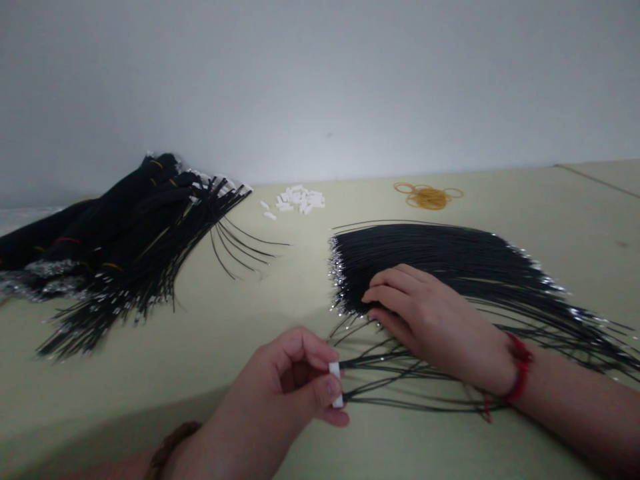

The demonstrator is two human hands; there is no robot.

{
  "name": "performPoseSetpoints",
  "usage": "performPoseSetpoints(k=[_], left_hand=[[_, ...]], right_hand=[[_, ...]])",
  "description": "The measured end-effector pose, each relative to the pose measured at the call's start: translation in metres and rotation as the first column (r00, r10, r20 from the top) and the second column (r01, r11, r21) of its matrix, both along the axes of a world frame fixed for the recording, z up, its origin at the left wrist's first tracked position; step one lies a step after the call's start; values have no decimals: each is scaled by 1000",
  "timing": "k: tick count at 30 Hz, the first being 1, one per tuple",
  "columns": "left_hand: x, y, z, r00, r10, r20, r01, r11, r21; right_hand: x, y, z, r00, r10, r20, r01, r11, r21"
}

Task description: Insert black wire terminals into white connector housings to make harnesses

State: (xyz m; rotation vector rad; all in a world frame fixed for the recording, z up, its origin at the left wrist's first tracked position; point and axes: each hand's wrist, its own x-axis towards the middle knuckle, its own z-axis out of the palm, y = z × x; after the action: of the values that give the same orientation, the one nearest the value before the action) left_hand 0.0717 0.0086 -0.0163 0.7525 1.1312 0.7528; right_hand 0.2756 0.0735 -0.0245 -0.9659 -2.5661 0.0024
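Note:
My left hand (280, 380) pinches a small white plastic connector (336, 385) between thumb and fingers. Several thin black wires run from that connector to the right, passing below my right hand. My right hand (430, 317) lies flat on a wide fan of loose black wires (430, 257), with its fingers resting on the strands. The wire ends at the fan's left edge and along its far side show bright bare metal. The hand hides part of the fan.
Bundled black wires (115, 240) lie in a heap at the left. Loose white connectors (295, 200) form a small pile at the back, with a tangle of yellow rubber bands (427, 197) to its right. A grey wall rises behind the pale green table (225, 327).

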Motion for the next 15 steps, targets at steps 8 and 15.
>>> performPoseSetpoints(k=[8, 15], left_hand=[[-1, 1, -3, 999, 17, 38, -16, 1000, -11], [-2, 4, 1, 997, 75, 18, -74, 997, -26]], right_hand=[[5, 6, -7, 995, 70, -68, -62, 992, 112], [-5, -37, 14, 973, 106, -207, -125, 989, -80]])
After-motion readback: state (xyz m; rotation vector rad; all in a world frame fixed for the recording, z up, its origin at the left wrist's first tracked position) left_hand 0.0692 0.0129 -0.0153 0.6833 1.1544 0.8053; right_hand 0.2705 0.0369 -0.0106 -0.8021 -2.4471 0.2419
